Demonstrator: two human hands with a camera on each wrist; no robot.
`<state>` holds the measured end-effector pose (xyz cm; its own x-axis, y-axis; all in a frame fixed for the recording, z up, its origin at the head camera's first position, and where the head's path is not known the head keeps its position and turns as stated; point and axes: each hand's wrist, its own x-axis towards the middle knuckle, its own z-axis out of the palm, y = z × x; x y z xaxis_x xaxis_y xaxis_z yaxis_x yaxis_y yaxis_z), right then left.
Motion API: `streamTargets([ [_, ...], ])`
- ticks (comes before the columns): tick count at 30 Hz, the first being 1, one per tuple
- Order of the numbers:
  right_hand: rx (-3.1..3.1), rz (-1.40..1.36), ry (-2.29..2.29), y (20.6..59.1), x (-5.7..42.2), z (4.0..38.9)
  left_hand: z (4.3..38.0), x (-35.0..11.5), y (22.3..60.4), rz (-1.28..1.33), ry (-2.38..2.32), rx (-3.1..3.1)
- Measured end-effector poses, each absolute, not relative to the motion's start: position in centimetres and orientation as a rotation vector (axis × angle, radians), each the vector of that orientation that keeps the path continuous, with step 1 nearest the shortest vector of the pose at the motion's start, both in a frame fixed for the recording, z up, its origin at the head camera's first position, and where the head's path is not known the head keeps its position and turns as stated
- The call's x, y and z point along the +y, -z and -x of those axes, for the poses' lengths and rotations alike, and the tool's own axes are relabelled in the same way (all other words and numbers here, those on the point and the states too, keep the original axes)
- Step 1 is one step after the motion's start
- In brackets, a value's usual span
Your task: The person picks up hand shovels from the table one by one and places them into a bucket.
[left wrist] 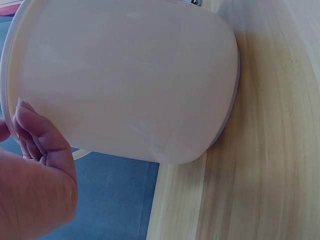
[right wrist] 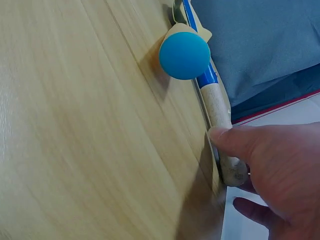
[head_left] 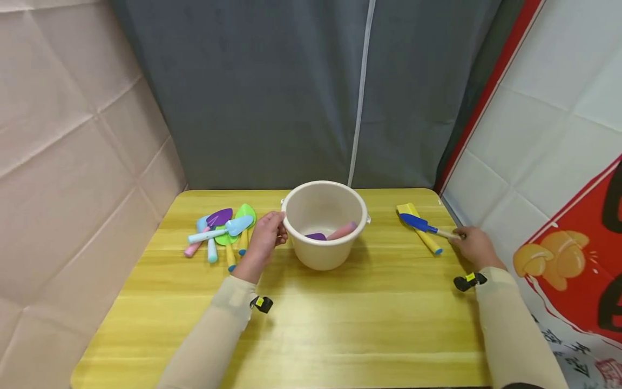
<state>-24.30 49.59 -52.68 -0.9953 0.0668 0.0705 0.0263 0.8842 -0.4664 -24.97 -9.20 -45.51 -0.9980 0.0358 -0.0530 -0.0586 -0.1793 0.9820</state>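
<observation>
A white bucket (head_left: 323, 254) stands upright on the table; inside it lie a purple blade (head_left: 317, 236) and a pink handle (head_left: 342, 231). My left hand (head_left: 268, 235) grips the bucket's rim at its left side, and the left wrist view shows the fingers curled by the rim. At the table's right, my right hand (head_left: 476, 247) pinches the wooden handle (right wrist: 218, 112) of a blue-bladed trowel (head_left: 415, 221). That trowel lies across a yellow shovel (head_left: 427, 240) with a blue-tipped handle; the round blue tip (right wrist: 185, 56) faces the right wrist camera.
Left of the bucket, several toy shovels are piled, among them a light blue shovel (head_left: 238, 224), a purple one (head_left: 220, 217) and a green one (head_left: 248, 210). A grey curtain (head_left: 272, 108) hangs behind the wooden table (head_left: 340, 324). White panels (head_left: 529, 108) border the right side.
</observation>
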Motion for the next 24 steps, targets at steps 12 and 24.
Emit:
streamTargets([
  [12, -2.968, 0.05, -0.738, 53.5, 50.4, 24.2, 24.9, -9.1, 46.2, 0.034, -2.364, 1.962],
  [24, -2.85, 0.116, -0.997, 52.7, 49.7, 23.0, 24.6, -9.0, 45.9, 0.046, -2.373, 1.979],
])
